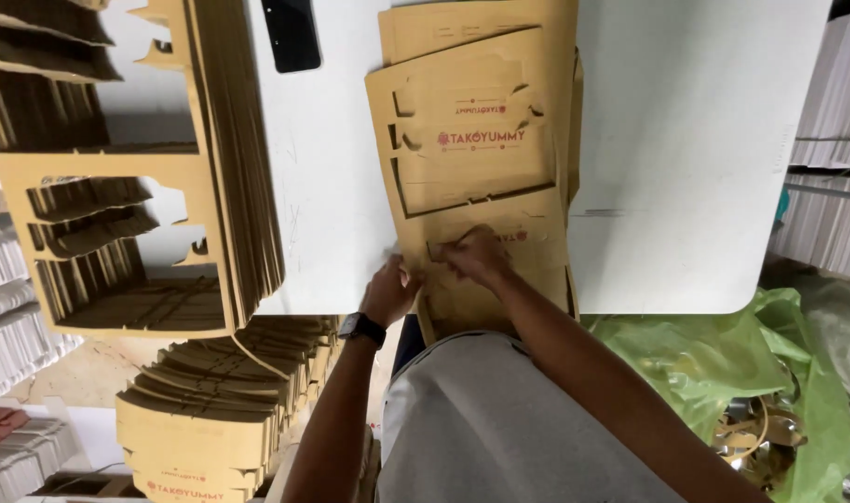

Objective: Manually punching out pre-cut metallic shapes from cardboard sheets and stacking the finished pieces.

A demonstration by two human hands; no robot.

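Cardboard sheet [476, 158], die-cut brown stock, tops a stack at centre frame on the white table [704, 140], its near end hanging over the table's front edge toward the person. Both hands sit on that near end, lower centre. Left hand [389, 291], watch [361, 328] on the wrist, is curled at the sheet's left edge; looks like it pinches the edge, though the fingertips are blurred. Right hand [479, 256] lies knuckles-up on the sheet, fingers bent and pressing or picking at a cut line; can't tell if anything is gripped. Likely the sheet is kept close to the body so the punched parts are within easy reach, and the flat stack underneath gives backing. Leftover frames [117, 168], sheets with large cut-out windows, are piled at left of frame, crowding the table's left side. More flat blanks [210, 410] are stacked lower left, below table level. Black phone [292, 33] lies at top, just left of the stack. Bare table stretches right of the stack out to the right edge. Green bag [723, 363] sits lower right, beside the right arm.
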